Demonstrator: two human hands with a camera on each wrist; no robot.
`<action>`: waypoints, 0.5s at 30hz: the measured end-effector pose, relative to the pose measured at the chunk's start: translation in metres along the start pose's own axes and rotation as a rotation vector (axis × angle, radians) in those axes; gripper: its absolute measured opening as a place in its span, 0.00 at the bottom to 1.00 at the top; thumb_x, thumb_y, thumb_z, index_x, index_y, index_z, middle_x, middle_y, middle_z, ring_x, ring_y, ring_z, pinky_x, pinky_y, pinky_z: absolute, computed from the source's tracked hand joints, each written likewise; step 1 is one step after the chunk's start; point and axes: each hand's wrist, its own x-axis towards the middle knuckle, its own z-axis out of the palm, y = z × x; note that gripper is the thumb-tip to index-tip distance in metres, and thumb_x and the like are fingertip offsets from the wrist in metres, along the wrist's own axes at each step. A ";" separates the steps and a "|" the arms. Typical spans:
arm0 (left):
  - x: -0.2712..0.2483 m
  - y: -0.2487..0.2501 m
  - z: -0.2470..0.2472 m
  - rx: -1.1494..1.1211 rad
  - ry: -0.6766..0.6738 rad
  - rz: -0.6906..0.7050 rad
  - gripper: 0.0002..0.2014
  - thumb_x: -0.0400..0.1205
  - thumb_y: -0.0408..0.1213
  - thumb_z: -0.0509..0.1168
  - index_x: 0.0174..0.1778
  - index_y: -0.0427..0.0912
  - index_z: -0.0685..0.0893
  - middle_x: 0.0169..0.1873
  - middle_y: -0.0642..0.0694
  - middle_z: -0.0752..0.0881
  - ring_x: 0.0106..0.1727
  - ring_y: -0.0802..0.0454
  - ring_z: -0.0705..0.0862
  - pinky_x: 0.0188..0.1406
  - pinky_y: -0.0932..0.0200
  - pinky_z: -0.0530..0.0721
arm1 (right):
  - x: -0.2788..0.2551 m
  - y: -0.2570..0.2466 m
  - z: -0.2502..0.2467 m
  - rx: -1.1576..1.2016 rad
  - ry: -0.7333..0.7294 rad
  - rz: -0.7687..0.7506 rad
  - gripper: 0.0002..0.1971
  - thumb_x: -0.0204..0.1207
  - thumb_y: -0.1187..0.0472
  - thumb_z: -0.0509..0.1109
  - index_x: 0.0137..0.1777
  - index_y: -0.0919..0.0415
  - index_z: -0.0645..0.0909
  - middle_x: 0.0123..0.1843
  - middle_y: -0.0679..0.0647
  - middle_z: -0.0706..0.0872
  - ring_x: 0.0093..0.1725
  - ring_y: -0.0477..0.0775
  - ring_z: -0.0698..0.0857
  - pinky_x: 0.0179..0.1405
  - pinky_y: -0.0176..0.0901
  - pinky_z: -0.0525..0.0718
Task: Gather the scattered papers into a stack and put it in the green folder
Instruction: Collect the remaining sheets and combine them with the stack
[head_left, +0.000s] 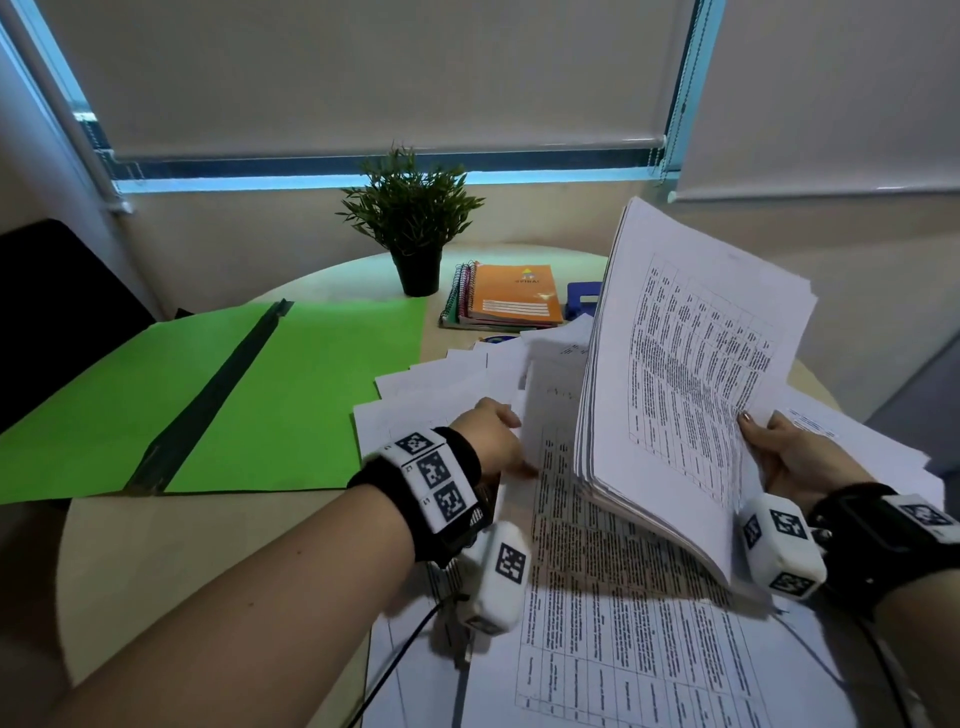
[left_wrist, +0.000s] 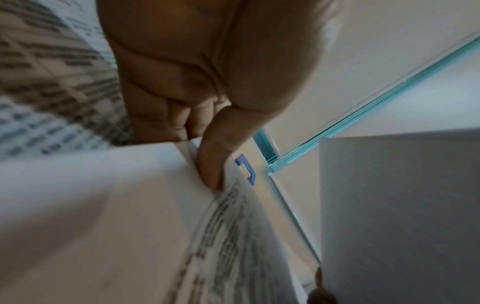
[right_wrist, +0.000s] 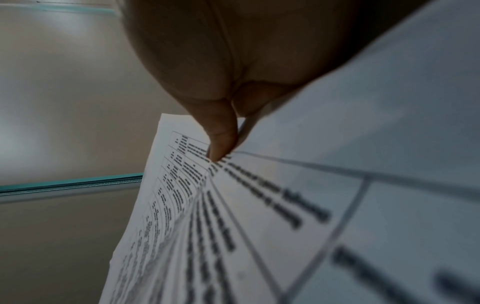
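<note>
The gathering was partly done. The right hand (head_left: 789, 457) held a thick stack of papers (head_left: 685, 374) tilted up on edge over the right side of the worktop (head_left: 156, 561), its grip closed on the stack's near right edge with the thumb on the printed top sheet; the right wrist view showed the same pinch. The stack's edges were ragged, so it had not been squared.

The left hand (head_left: 493, 436) reached into the loose sheets (head_left: 597, 597) beside the stack. In the left wrist view its thumb and curled fingers (left_wrist: 182, 119) pinched the edge of one or a few pages, a narrow grip on paper.

Many sheets were left lying fanned across the right half of the worktop, some under the raised stack and some spreading to the near edge. The green folder (head_left: 311, 395) lay open and flat on the left side, nothing in it, its right edge just beside the nearest papers.

By my reckoning, the rest of the loose pages had yet to join the stack, which then needed evening up and moving left onto the folder. Toward the far edge stood a potted plant (head_left: 410, 218) and some spiral notebooks (head_left: 514, 296).
</note>
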 end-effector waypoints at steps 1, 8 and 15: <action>0.000 -0.002 -0.002 0.026 0.009 -0.003 0.31 0.70 0.35 0.79 0.66 0.42 0.72 0.68 0.41 0.78 0.59 0.40 0.83 0.54 0.53 0.82 | -0.001 -0.001 0.000 -0.002 -0.013 0.005 0.18 0.70 0.67 0.68 0.61 0.61 0.79 0.44 0.51 0.92 0.42 0.47 0.91 0.44 0.47 0.90; -0.001 -0.027 -0.041 0.076 0.148 -0.035 0.27 0.71 0.47 0.77 0.62 0.44 0.75 0.55 0.48 0.81 0.46 0.51 0.81 0.37 0.60 0.78 | -0.003 0.000 0.004 -0.010 -0.029 -0.056 0.21 0.54 0.64 0.74 0.51 0.61 0.86 0.42 0.50 0.92 0.40 0.44 0.91 0.35 0.36 0.89; 0.005 -0.047 -0.054 -0.040 0.222 0.007 0.30 0.71 0.41 0.78 0.69 0.46 0.75 0.61 0.46 0.82 0.62 0.46 0.82 0.56 0.56 0.82 | 0.007 0.002 -0.005 -0.006 0.018 -0.069 0.36 0.26 0.59 0.89 0.42 0.58 0.86 0.39 0.48 0.91 0.37 0.37 0.89 0.46 0.28 0.84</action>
